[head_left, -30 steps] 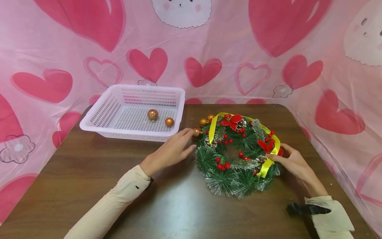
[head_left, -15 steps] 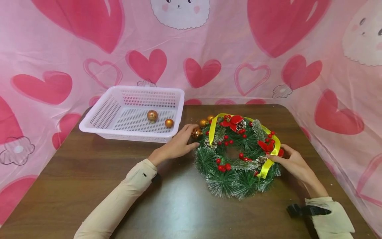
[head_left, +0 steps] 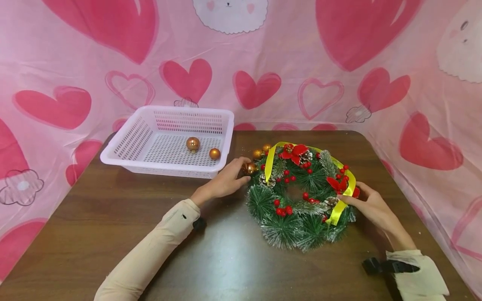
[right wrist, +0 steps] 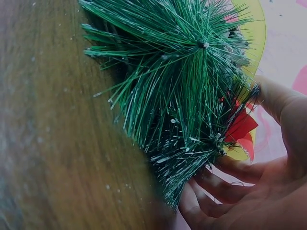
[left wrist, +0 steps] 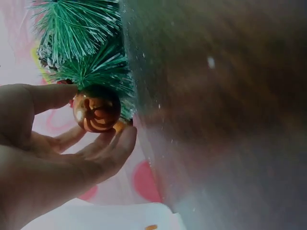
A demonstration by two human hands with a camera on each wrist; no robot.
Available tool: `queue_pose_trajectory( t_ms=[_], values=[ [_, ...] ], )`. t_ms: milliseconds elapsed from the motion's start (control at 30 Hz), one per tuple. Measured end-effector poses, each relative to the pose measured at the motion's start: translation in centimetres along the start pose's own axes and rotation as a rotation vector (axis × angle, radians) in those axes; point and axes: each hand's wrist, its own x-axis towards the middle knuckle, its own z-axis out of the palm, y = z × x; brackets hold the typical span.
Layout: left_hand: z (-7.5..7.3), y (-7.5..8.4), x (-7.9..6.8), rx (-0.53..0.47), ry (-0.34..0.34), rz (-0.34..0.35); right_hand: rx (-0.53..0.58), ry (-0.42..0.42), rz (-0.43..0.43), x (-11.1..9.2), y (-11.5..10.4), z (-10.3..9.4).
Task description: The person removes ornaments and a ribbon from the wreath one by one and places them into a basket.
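A green Christmas wreath (head_left: 282,225) with red berries, red flowers, pinecones and a yellow ribbon (head_left: 351,179) lies on the table. At its left edge my left hand (head_left: 223,182) holds a shiny copper bauble (head_left: 250,168) between thumb and fingers. The left wrist view shows this bauble (left wrist: 97,109) close against the green needles. Two more gold baubles (head_left: 257,153) sit just behind it at the wreath's upper left. My right hand (head_left: 376,211) grips the wreath's right side, thumb on the ribbon and fingers around the outer edge, as the right wrist view confirms.
A white plastic basket (head_left: 165,169) stands at the back left, with a larger copper bauble (head_left: 193,144) and a smaller one (head_left: 214,154) inside. Behind the brown wooden table (head_left: 150,238) hangs a pink heart-patterned cloth (head_left: 290,42).
My left hand has shifted slightly right, with its fingers and thumb now closer about the copper bauble. My right hand and the wreath have stayed in place.
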Motion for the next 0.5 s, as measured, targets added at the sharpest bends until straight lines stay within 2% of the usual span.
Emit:
queue_pose_trajectory(
  t_ms=[300,500],
  values=[
    [0.08,0.45,-0.29,0.063,0.055,-0.03,-0.006,0.027,-0.045,0.04,0.02,0.24],
    [0.24,0.64,-0.37,0.124,0.071,0.002,-0.023,0.027,-0.037,0.01,0.06,0.14]
  ],
)
